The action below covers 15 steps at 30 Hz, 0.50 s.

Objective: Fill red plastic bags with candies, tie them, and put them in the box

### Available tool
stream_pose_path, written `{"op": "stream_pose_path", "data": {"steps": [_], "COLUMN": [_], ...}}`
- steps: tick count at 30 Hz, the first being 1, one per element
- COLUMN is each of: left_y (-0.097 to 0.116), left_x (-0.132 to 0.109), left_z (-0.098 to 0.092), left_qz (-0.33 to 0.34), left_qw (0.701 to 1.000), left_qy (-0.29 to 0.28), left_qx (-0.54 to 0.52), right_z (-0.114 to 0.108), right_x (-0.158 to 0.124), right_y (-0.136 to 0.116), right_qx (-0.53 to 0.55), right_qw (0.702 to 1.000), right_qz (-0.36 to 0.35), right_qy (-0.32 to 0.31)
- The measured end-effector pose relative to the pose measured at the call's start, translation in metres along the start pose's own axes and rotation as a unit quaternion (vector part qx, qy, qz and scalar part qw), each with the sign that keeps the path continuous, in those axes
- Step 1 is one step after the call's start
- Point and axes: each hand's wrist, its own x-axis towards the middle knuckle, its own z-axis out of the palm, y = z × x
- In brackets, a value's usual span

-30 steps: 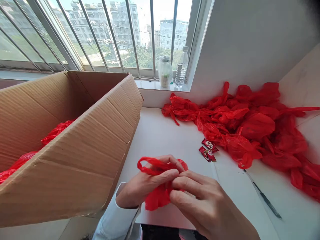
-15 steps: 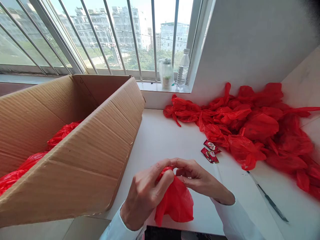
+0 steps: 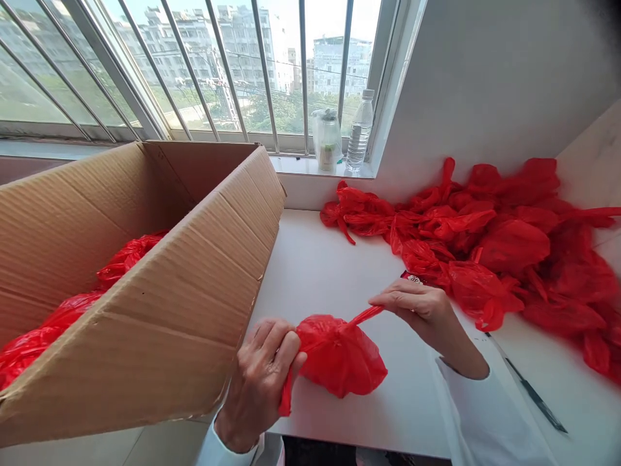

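Note:
Between my two hands is a red plastic bag (image 3: 339,359), rounded in the middle and drawn out toward both sides. My left hand (image 3: 266,375) is closed around one end of the bag, and a loose red tail hangs below those fingers. With thumb and fingers pinched together, my right hand (image 3: 414,304) grips a twisted red handle that stretches up and right from the bag. Whatever the bag contains is hidden. A small dark red wrapped packet (image 3: 411,278) shows partly behind my right hand.
A large cardboard box (image 3: 194,323) stands at left, with red plastic bags (image 3: 127,259) inside. Many red bags (image 3: 514,246) are heaped at right against the wall. A utility knife (image 3: 536,398) lies at lower right. A water bottle (image 3: 359,133) and a jar (image 3: 326,142) stand on the windowsill.
My hands have moved apart from their place close together, pulling the bag's ends outward. My right hand now partly covers the small packets. The view has shifted slightly.

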Motion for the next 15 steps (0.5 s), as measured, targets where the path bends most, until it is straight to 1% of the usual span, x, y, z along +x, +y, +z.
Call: {"op": "stream_pose_path", "data": {"steps": [1,2,3,4,6,7,9,12,13,15], "left_y": [-0.001,-0.002,-0.003,-0.004,-0.006,-0.007,-0.007,-0.006,-0.006,-0.009], "left_x": [-0.009,-0.017,-0.025,-0.031,-0.04,-0.042,-0.046,-0.051,-0.053,-0.059], "left_z": [0.004,0.008,0.011,0.015,0.021,0.023,0.026,0.029,0.029,0.028], "left_qz": [-0.035,-0.075,-0.117,-0.16,-0.234,-0.261,-0.286,-0.277,-0.274,-0.287], "left_qw": [0.999,0.996,0.99,0.978,0.94,0.919,0.883,0.845,0.842,0.844], "left_qy": [-0.018,-0.042,-0.075,-0.112,-0.177,-0.196,-0.199,-0.176,-0.173,-0.174], "left_qx": [0.003,-0.007,-0.034,-0.075,-0.174,-0.223,-0.315,-0.423,-0.43,-0.417], "right_z": [-0.001,-0.001,-0.002,-0.003,-0.003,-0.001,0.008,0.04,0.052,0.071], "right_x": [-0.006,-0.012,-0.017,-0.021,-0.022,-0.02,-0.013,-0.004,-0.003,0.002], "right_y": [0.015,0.029,0.04,0.046,0.044,0.036,0.012,-0.023,-0.03,-0.036], "right_qx": [0.0,0.002,0.004,0.003,-0.012,-0.025,-0.043,-0.073,-0.092,-0.12], "right_qw": [0.999,0.996,0.991,0.985,0.973,0.971,0.973,0.972,0.971,0.967], "right_qz": [0.045,0.089,0.128,0.156,0.184,0.18,0.147,0.065,0.036,-0.013], "right_qy": [0.002,-0.01,-0.038,-0.074,-0.137,-0.153,-0.172,-0.212,-0.22,-0.225]}}
